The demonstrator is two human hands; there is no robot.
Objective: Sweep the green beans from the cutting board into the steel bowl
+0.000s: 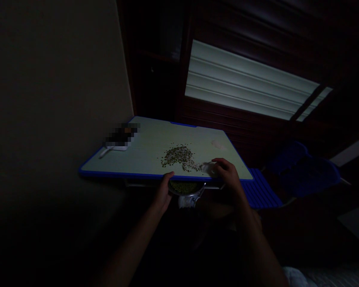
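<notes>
In the head view, the room was dark, and a pale table (149,135) with a blue edge stood beside a bare wall (56,71). The seeds (178,154), small and dark, lay in a loose heap on the table, nearer its front edge, with paler bits scattered toward the right. The left hand (164,192) was closed around the left side of a metal bowl (186,187), its thumb up at the front edge of the table. The bowl sat just below that edge, partly hidden by it, with something green inside. The right hand (227,172) was over the table to the right of the seeds, its fingers bent; whether they were together on anything could not be told. A faint, pale patch (208,169) showed beside its fingertips, too dim to make out. At the far left of the table was a white dish (119,147), its contents blurred into blocks. A blue chair (259,189) stood beyond the right side, and a pale slatted panel (248,83) was behind.
</notes>
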